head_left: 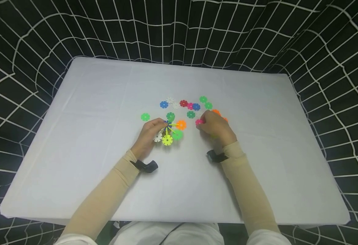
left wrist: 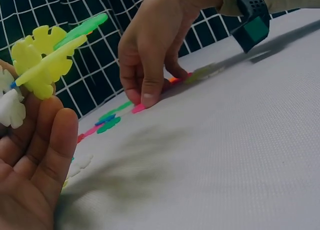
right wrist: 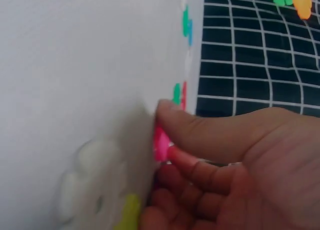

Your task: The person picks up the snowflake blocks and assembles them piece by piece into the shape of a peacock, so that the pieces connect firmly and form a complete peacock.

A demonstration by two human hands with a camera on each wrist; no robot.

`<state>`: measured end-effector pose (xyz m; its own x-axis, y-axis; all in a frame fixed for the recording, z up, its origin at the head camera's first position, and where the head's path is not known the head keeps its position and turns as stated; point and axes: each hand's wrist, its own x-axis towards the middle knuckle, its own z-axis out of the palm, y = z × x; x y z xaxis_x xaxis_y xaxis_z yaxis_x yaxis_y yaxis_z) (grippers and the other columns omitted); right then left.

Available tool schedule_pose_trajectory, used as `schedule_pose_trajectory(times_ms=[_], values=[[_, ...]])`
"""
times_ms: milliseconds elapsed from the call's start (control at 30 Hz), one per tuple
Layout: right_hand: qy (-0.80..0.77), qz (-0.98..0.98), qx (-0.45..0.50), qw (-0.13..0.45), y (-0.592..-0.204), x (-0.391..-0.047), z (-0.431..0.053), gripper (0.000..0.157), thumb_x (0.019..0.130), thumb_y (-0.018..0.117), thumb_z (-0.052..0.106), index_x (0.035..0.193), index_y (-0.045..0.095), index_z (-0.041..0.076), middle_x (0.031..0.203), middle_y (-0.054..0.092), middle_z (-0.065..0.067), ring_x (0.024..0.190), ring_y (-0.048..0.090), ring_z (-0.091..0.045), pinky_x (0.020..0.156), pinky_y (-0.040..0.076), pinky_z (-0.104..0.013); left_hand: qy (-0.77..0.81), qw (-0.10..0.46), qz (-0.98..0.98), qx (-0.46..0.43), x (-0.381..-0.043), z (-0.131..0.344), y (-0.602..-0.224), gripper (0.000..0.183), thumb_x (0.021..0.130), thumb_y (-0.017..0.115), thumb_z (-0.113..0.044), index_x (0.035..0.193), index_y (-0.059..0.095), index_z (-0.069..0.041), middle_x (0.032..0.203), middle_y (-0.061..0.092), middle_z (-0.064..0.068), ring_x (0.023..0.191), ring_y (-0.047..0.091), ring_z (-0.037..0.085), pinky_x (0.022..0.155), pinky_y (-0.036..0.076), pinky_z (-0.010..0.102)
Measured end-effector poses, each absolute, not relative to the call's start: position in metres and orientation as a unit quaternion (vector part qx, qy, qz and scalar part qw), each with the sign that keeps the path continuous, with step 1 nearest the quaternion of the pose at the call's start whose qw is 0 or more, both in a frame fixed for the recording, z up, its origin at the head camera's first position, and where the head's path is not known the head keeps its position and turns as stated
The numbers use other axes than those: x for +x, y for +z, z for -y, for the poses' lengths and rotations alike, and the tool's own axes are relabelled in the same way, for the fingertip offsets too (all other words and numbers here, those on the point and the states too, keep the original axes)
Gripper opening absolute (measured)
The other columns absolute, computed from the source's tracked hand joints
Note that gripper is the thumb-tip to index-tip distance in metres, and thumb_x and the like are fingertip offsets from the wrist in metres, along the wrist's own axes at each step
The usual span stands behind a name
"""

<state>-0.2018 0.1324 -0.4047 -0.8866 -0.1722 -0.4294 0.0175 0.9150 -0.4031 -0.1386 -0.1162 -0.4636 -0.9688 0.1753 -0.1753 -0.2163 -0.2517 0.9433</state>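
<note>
My left hand (head_left: 149, 132) holds a built cluster of notched plastic snowflake discs above the table. Around its blue centre disc (head_left: 168, 126) stand an orange disc (head_left: 181, 125), a light green disc (head_left: 177, 135), a yellow disc (head_left: 167, 140) and a white disc (head_left: 158, 137). In the left wrist view, yellow discs (left wrist: 35, 60) of the cluster rise past the fingers. My right hand (head_left: 217, 126) pinches a pink disc (right wrist: 161, 144) between thumb and finger, low at the tabletop. A white disc (right wrist: 95, 182) and a yellow piece lie beneath that hand.
Loose discs lie across the middle of the white table (head_left: 105, 88): a green disc (head_left: 145, 117) at left, a blue disc (head_left: 164, 104), a red disc (head_left: 183, 103), and several more. Orange discs (head_left: 216, 112) lie just beyond my right hand. White-lined black netting (head_left: 154, 30) surrounds the table.
</note>
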Motion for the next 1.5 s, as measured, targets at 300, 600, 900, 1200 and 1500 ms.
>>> schedule_pose_trajectory(times_ms=[300, 600, 900, 1200, 1500], values=[[-0.351, -0.912, -0.042, 0.206, -0.416, -0.175, -0.131, 0.032, 0.098, 0.066, 0.027, 0.124, 0.054, 0.012, 0.100, 0.063, -0.011, 0.089, 0.059, -0.025, 0.073, 0.050, -0.029, 0.803, 0.156, -0.575, -0.024, -0.129, 0.114, -0.463, 0.014, 0.099, 0.058, -0.022, 0.090, 0.063, -0.013, 0.095, 0.057, -0.004, 0.092, 0.053, 0.010, 0.077, 0.048, 0.020], [-0.570, -0.806, 0.005, 0.161, -0.405, -0.156, -0.113, 0.032, 0.099, 0.063, 0.020, 0.130, 0.067, 0.009, 0.094, 0.075, -0.007, 0.082, 0.072, -0.016, 0.083, 0.060, -0.026, 0.767, 0.168, -0.619, 0.022, -0.129, 0.106, -0.466, 0.015, 0.096, 0.060, -0.021, 0.085, 0.067, -0.014, 0.089, 0.059, -0.004, 0.096, 0.051, 0.014, 0.093, 0.041, 0.032], [-0.531, -0.830, 0.003, 0.169, -0.404, -0.151, -0.110, 0.032, 0.099, 0.063, 0.027, 0.128, 0.070, 0.018, 0.104, 0.075, -0.009, 0.092, 0.065, -0.021, 0.079, 0.055, -0.030, 0.752, 0.165, -0.637, 0.044, -0.129, 0.105, -0.468, 0.016, 0.097, 0.059, -0.019, 0.083, 0.066, -0.015, 0.089, 0.060, -0.003, 0.102, 0.051, 0.018, 0.101, 0.036, 0.037], [-0.529, -0.829, -0.015, 0.181, -0.401, -0.149, -0.112, 0.032, 0.098, 0.062, 0.028, 0.129, 0.070, 0.020, 0.121, 0.071, -0.007, 0.113, 0.061, -0.023, 0.096, 0.054, -0.042, 0.749, 0.162, -0.641, 0.051, -0.128, 0.106, -0.465, 0.017, 0.098, 0.058, -0.018, 0.083, 0.065, -0.014, 0.087, 0.058, -0.003, 0.098, 0.050, 0.018, 0.098, 0.037, 0.036], [-0.516, -0.833, -0.047, 0.195, -0.403, -0.147, -0.112, 0.030, 0.099, 0.061, 0.027, 0.127, 0.071, 0.020, 0.135, 0.066, 0.000, 0.131, 0.054, -0.023, 0.108, 0.048, -0.052, 0.741, 0.176, -0.645, 0.062, -0.129, 0.107, -0.468, 0.016, 0.099, 0.058, -0.019, 0.088, 0.066, -0.010, 0.087, 0.057, -0.002, 0.097, 0.049, 0.018, 0.097, 0.038, 0.037]])
